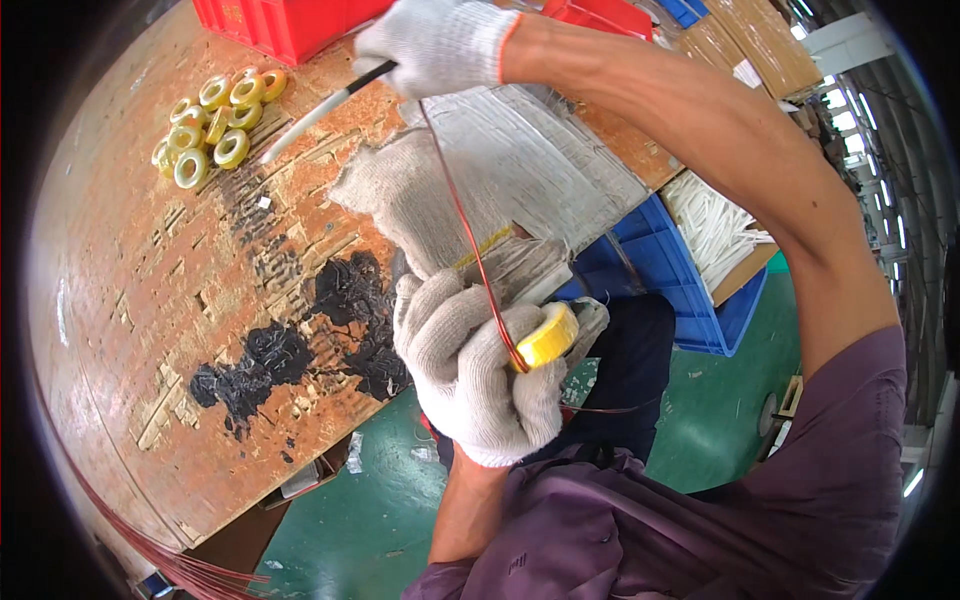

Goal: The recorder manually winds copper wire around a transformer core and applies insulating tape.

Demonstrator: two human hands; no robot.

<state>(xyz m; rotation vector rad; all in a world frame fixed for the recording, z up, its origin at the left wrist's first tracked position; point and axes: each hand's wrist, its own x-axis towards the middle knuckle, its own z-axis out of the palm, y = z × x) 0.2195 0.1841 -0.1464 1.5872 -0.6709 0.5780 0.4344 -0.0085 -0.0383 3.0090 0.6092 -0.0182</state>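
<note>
Close in front of me, my left hand (480,370), in a knitted work glove, is closed round a roll of yellow tape (547,338) and a reddish copper wire (462,215). The wire runs taut from there up to my right hand (430,45), also gloved and closed, far out over the table. Out of the right fist, to the left, sticks a white tube (312,124) with a black section near the fingers. Whether the tube and wire join inside that fist is hidden. Under the wire lies a grey cloth (425,190).
Several yellowish tape rolls (232,150) lie on the worn wooden table (150,290). A red crate (290,30) stands at the far edge. Black sticky residue (275,355) covers the near edge. At right, a blue crate (650,255) carries a carton of white tubes (712,220). Copper wires (170,560) hang lower left.
</note>
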